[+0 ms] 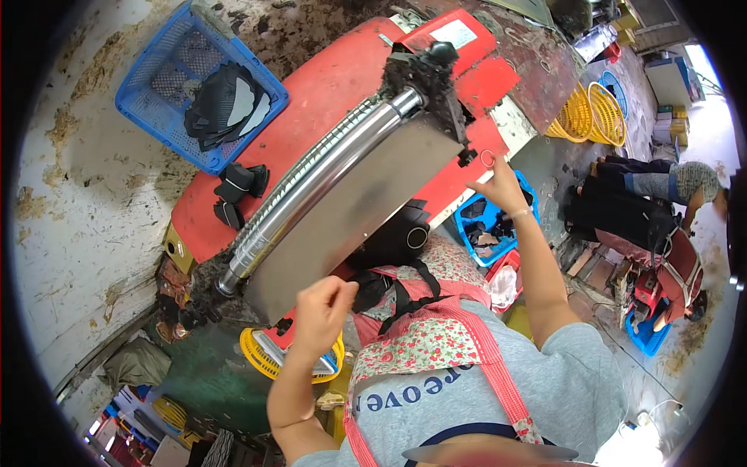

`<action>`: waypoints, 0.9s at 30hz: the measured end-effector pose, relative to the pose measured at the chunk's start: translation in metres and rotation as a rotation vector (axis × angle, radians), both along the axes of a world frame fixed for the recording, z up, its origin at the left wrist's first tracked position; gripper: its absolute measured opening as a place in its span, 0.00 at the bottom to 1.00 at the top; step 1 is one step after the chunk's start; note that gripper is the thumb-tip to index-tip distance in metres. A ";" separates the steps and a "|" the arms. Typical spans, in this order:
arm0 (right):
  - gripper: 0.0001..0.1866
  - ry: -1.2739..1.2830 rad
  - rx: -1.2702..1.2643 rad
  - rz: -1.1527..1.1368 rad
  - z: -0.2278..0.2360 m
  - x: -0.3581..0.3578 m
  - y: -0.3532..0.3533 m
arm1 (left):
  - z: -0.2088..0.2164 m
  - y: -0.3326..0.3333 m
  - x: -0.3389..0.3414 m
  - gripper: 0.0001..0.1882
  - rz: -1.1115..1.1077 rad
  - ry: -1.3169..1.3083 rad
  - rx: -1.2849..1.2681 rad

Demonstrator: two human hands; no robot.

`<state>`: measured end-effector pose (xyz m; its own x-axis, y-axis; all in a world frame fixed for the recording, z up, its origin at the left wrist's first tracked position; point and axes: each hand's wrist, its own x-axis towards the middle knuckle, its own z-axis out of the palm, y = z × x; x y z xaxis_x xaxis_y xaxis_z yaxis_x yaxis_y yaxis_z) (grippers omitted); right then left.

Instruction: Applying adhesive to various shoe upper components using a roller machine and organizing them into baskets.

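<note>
A red machine (pixel 327 58) stands before me, with a shiny metal roller (pixel 334 183) across it and a flat grey metal plate (pixel 366 198) on the near side. My left hand (pixel 323 307) is curled closed above the plate's near left end; whatever its fingers may hold is hidden. At the plate's right end is my right hand (pixel 499 185), thumb and forefinger spread apart, beside a small ring-shaped part (pixel 487 158) on the red housing. I cannot tell whether it touches that part. Dark cut pieces (pixel 237 191) lie on the machine's left top, beyond the roller.
A blue basket (pixel 148 117) holding dark flat pieces sits at the machine's far left. Another blue basket (pixel 513 226) of scraps stands below my right forearm, a yellow basket (pixel 264 362) below my left. Yellow baskets (pixel 603 113) and a bent-over person (pixel 661 187) are at the right.
</note>
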<state>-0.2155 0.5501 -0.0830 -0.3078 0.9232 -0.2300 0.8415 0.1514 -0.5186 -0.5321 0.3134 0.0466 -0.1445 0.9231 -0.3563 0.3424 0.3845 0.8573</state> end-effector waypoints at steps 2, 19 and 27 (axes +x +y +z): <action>0.42 0.283 -0.075 -0.135 -0.009 -0.018 0.011 | -0.042 -0.024 0.022 0.12 0.147 -0.280 -0.180; 0.33 0.392 -0.257 -0.158 -0.027 -0.033 0.014 | -0.187 -0.039 0.041 0.28 0.327 0.157 -0.343; 0.38 0.019 0.155 0.458 -0.117 -0.079 -0.077 | -0.248 -0.015 0.057 0.47 0.178 0.324 -0.517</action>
<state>-0.2943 0.4733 -0.1997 -0.6933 0.7149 -0.0911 0.6611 0.5805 -0.4755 -0.4754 0.2986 -0.2010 -0.4553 0.5956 -0.6618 0.4462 0.7959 0.4092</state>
